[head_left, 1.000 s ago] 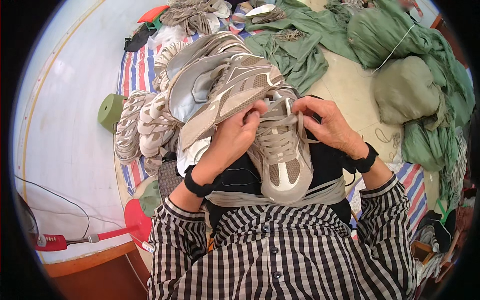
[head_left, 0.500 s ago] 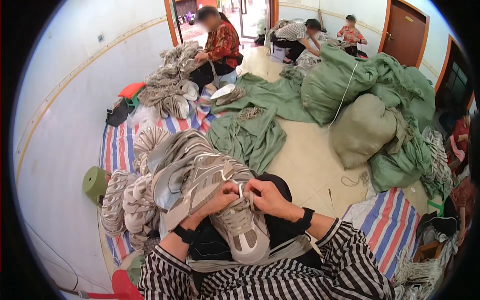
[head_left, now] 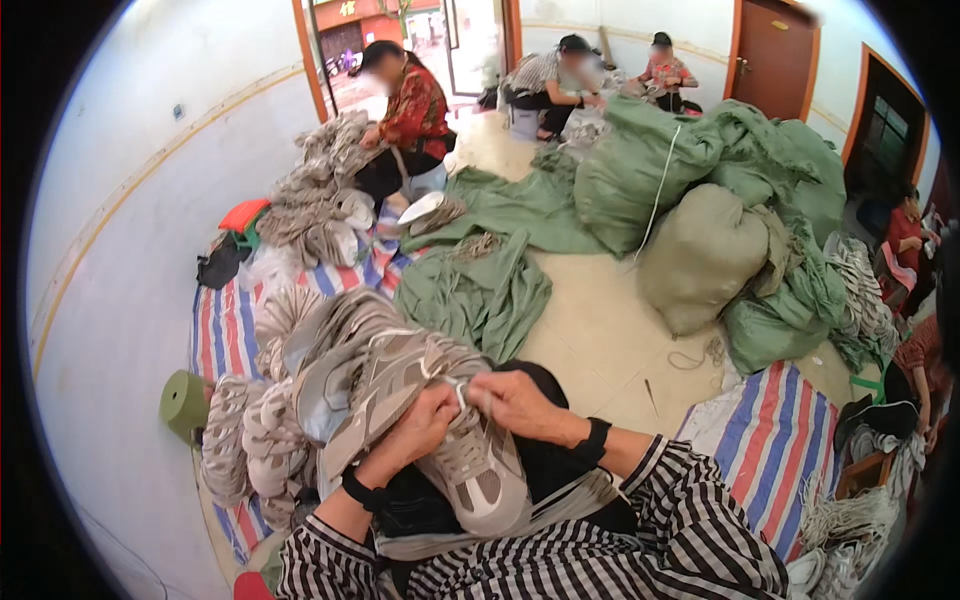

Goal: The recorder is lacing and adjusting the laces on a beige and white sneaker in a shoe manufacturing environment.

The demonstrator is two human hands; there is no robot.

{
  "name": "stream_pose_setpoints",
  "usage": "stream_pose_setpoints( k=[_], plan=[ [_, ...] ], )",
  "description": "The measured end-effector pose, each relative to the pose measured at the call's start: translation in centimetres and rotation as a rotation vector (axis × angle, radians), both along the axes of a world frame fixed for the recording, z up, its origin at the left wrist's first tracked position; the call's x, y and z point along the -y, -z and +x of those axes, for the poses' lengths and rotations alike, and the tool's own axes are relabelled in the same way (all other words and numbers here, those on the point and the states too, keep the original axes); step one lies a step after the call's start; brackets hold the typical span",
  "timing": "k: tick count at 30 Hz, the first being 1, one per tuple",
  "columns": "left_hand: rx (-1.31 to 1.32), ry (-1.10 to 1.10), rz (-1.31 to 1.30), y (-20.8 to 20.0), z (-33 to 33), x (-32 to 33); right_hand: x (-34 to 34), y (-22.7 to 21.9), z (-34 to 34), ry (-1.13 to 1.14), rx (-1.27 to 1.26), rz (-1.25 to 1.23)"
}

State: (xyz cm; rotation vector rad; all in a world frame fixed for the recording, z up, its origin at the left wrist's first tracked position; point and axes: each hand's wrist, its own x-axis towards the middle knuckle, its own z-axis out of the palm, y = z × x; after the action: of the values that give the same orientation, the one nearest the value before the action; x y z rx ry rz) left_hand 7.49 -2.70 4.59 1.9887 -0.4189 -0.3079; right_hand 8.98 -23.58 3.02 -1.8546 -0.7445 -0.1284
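Both hands worked at the collar end of a beige-and-brown shoe (head_left: 478,482), which sat toe-down across the person's lap. Left hand (head_left: 425,415): fingers curled almost closed along the left edge of the shoe opening; the exact grip was hidden. Right hand (head_left: 515,400): thumb and fingers pinched together at the opposite edge, apparently on a pale lace (head_left: 459,396). The fingertips of the two hands were close together, with the pale strand between them.

Governing relation: the long axis of the shoe ran roughly away from the body, the toe nearest the person and angled slightly right, the opening farther off and slightly left. From the hands, the crossed lacing (head_left: 464,450) and toe therefore lay back toward the body. One hand flanked each side of the axis; neither was clearly nearer the lacing.

Immediately left of the shoe, a second shoe (head_left: 372,428) lay tilted on its side against the left forearm, beside a heap of similar shoes (head_left: 228,440). A green cylindrical object (head_left: 183,402) stood beyond these, left of the heap.

Farther forward, green cloth (head_left: 480,290) was spread on the floor, with filled sacks (head_left: 700,260) to its right. At the back, a co-worker in a red patterned top (head_left: 418,112) sat near the doorway.
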Motion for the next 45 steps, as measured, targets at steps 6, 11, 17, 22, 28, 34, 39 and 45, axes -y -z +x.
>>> stream_pose_setpoints(
  k=[6,11,17,22,28,34,39,45],
  plan=[
    [0.545,-0.117,0.388,-3.9,-4.2,-0.4,0.8,-2.1,-0.3,0.124,-0.284,0.237],
    [0.617,-0.311,0.468,-2.8,-8.9,-3.7,1.0,-1.4,0.3,0.059,-0.399,0.331],
    [0.437,-0.471,0.471,-3.2,-15.2,-9.1,0.3,-1.1,0.2,0.03,-0.324,0.342],
    [0.449,-0.613,0.501,-2.8,-17.6,-13.6,-0.3,-0.8,-0.1,0.022,-0.244,0.158],
    [0.345,-0.684,0.551,0.8,-17.1,-17.6,-0.5,-2.0,-0.5,0.104,-0.022,-0.109],
    [0.178,-0.577,0.406,3.0,-16.9,-16.6,1.5,-1.1,-0.5,0.016,-0.249,-0.065],
    [0.83,-0.7,0.494,-1.3,-15.1,-9.7,4.2,-2.9,-4.2,0.007,-0.025,-0.443],
    [0.792,-0.742,0.27,-0.9,-9.0,-8.0,4.5,-2.4,-7.9,-0.033,0.406,-0.797]
  ],
)
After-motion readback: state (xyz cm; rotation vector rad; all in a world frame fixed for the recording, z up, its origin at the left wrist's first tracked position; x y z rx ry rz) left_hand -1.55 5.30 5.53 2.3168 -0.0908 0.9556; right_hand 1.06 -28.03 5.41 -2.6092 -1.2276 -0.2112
